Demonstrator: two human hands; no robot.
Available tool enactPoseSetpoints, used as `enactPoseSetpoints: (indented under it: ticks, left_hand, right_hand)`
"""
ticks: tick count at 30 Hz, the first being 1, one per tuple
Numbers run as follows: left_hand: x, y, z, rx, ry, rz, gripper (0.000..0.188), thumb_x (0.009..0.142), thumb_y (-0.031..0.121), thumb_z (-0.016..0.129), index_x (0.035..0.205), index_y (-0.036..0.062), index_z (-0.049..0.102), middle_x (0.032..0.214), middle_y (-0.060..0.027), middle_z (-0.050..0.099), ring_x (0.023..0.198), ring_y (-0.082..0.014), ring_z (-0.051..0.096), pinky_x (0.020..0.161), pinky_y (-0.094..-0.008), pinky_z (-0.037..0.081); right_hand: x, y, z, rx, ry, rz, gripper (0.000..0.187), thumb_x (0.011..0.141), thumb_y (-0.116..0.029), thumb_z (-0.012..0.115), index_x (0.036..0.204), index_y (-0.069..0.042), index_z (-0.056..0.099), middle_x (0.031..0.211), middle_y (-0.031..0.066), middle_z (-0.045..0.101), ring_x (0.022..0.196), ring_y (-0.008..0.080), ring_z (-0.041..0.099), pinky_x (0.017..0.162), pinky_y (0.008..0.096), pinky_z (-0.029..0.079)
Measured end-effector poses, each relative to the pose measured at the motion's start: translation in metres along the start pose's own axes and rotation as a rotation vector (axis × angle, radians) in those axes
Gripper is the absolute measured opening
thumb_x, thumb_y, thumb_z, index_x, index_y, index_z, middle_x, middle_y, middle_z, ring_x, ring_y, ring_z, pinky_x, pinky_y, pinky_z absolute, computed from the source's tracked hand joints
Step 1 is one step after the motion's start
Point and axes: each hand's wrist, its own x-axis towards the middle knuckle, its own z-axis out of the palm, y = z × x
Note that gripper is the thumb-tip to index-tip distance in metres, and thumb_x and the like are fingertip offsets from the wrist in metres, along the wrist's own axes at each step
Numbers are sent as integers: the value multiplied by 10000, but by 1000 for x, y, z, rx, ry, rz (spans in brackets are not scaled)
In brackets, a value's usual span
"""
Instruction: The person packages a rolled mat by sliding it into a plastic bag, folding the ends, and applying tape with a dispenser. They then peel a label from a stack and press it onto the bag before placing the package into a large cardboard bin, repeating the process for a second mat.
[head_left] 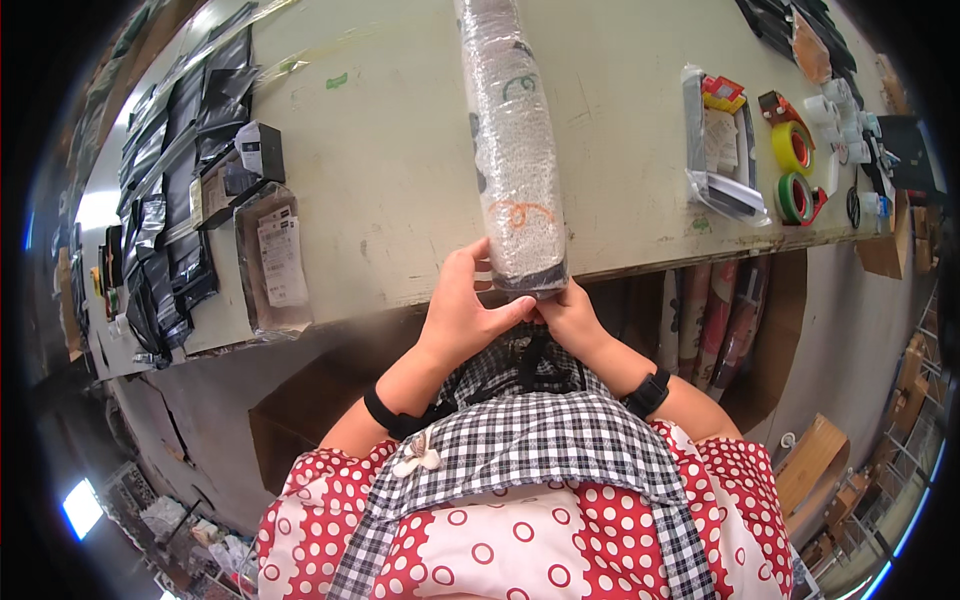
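A long rolled mat (519,160), whitish with a dark near end and orange and green squiggles, lies wrapped in clear plastic film across the table, pointing away from me. My left hand (468,305) curves around the left side of its near end, thumb reaching across the end face. At the right corner of that same end, my right hand (573,318) grips from below, most of its fingers hidden behind the roll. Both thumbs come close together at the end, which sits just over the table's front edge.
Black plastic bags (190,170) pile up on the table's left, beside an open box with papers (275,255). Toward the right lie a tray of slips (722,145), a yellow tape roll (792,148) and a green tape roll (795,198). More wrapped rolls (715,320) stand in a carton below.
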Motion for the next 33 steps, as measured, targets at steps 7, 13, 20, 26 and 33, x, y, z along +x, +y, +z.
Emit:
enactPoseSetpoints:
  ticks: [7,13,20,26,33]
  left_hand:
    - [-14,-32,-7,-919,-186,-377,578,797,383,699,1229,43,518,1202,-74,564,1093,-181,549,902,-333,472]
    - [-16,-33,-3,-1345,-333,-261,745,745,567,591,1306,90,474,1308,-83,497,1226,-231,459,1021,-421,358]
    - [-30,-27,-1,-1258,-262,-412,645,842,535,433,1296,79,475,1241,-70,536,1124,-192,508,962,-352,392]
    - [-76,-31,-93,41,-296,-490,382,903,253,580,1198,12,589,1092,-115,645,1031,-193,591,904,-333,464]
    - [-117,76,-312,565,292,-299,311,919,198,605,1187,44,572,1063,-43,606,988,-112,561,870,-271,454]
  right_hand:
    - [0,-48,15,-804,122,-724,139,827,-152,619,865,-52,530,773,112,586,755,331,571,672,425,469]
    - [8,-72,24,-893,59,-830,203,772,-157,674,868,-79,513,786,69,558,769,284,563,686,394,458]
    - [11,-82,28,-820,6,-830,204,733,-111,684,864,-76,531,796,79,561,779,293,562,707,393,449]
    - [34,-87,10,-863,-13,-773,217,706,-98,694,875,-52,566,834,102,555,817,278,556,748,377,458]
    - [50,-110,36,-930,-23,-799,155,748,-43,671,861,-33,567,826,103,545,797,258,549,734,354,457]
